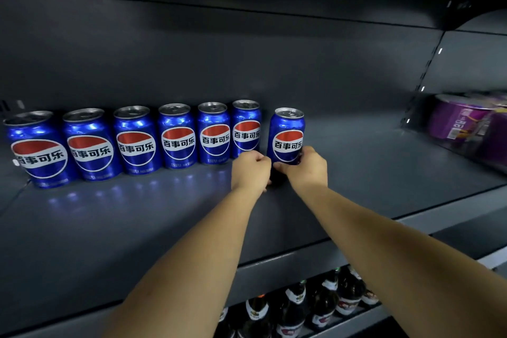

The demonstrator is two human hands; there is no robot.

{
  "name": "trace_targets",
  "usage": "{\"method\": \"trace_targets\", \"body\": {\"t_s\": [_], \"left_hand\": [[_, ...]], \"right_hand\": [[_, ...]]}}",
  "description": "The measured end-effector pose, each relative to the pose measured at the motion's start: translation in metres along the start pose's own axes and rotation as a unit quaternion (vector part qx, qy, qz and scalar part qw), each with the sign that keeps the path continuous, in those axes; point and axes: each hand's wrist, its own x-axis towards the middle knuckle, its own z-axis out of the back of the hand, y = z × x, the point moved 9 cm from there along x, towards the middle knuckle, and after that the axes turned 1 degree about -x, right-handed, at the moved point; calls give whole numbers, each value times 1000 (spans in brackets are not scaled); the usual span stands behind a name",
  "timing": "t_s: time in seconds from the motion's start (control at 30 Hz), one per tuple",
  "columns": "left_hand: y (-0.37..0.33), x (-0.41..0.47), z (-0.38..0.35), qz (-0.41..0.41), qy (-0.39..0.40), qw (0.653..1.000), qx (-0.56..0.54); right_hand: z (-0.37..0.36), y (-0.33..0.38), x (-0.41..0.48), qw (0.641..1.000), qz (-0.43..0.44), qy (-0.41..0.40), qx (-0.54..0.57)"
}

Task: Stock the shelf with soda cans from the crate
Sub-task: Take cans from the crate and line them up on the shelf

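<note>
Several blue soda cans (137, 140) stand in a row at the back of the dark grey shelf (137, 214), labels facing out. One more blue can (287, 133) stands upright just right of the row, a small gap apart. My right hand (304, 166) grips the base of this can, fingers curled round its lower part. My left hand (250, 170) is curled at the can's lower left, touching or nearly touching it; its fingertips are hidden. The crate is out of view.
Purple packages (463, 121) lie on the neighbouring shelf section at the right, past a slotted upright. Dark bottles (315, 302) stand on the shelf below. Bare shelf surface stretches right of the last can and along the front.
</note>
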Motion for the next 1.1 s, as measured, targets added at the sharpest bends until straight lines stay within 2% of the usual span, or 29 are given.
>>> {"method": "trace_targets", "body": {"t_s": [0.2,0.43,0.6,0.83,1.0,1.1], "left_hand": [[1,7,0,3,16,1000,3],[4,15,-1,11,10,1000,8],[-1,15,0,-30,-17,999,29],[-2,13,0,-49,-24,997,58],[-1,18,3,-56,-45,995,68],[-1,14,0,-54,-22,996,66]], "right_hand": [[-14,4,14,1000,-3,-16,-21],[-24,15,27,993,25,-21,-110],[-28,21,30,984,51,-13,-171],[-33,15,32,987,40,10,-154],[-35,15,30,982,13,25,-185],[-32,15,23,980,8,35,-194]]}}
